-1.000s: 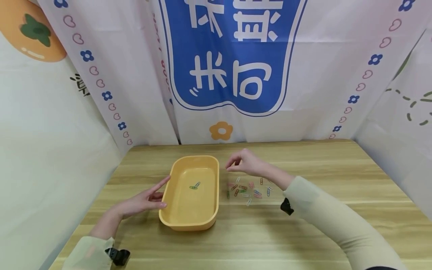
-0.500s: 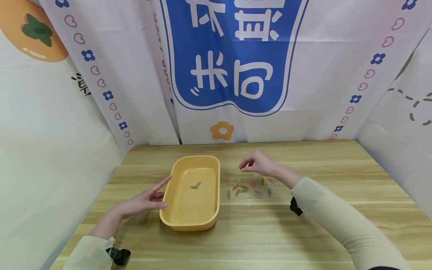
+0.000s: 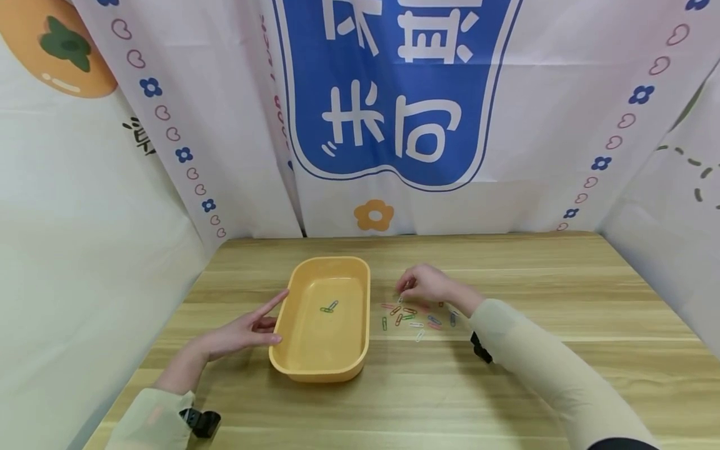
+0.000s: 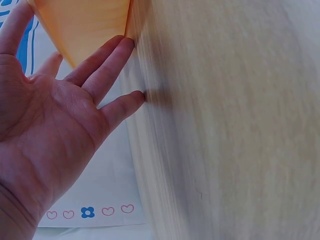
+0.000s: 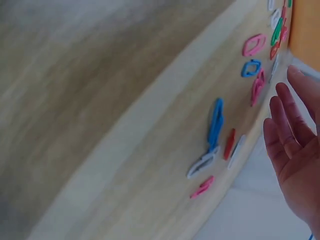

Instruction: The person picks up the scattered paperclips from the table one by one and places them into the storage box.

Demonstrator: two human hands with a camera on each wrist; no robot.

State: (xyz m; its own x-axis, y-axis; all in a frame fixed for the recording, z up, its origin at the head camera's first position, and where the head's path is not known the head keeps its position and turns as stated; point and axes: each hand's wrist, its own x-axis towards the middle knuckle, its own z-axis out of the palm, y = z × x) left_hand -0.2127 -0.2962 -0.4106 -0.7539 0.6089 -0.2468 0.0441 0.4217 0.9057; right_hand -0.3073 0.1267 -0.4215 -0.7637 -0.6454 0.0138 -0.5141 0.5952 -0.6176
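Note:
The yellow plastic bin stands left of centre on the table in the head view. Inside it lie a green paper clip and a bluish one beside it. My left hand touches the bin's left side, its fingers spread and straight. To the right of the bin, my right hand reaches down over scattered paper clips. Its fingertips are at a white paper clip on the table. In the right wrist view the fingers of my right hand look loosely bent, with no clip visibly between them.
Several coloured paper clips, among them a green one and a white one, lie flat on the wooden table. A printed white cloth hangs behind the table and along its sides.
My right hand first moved right, away from the bin, then lowered to the far edge of the clips. My left hand stays at the bin. The view has shifted slightly.

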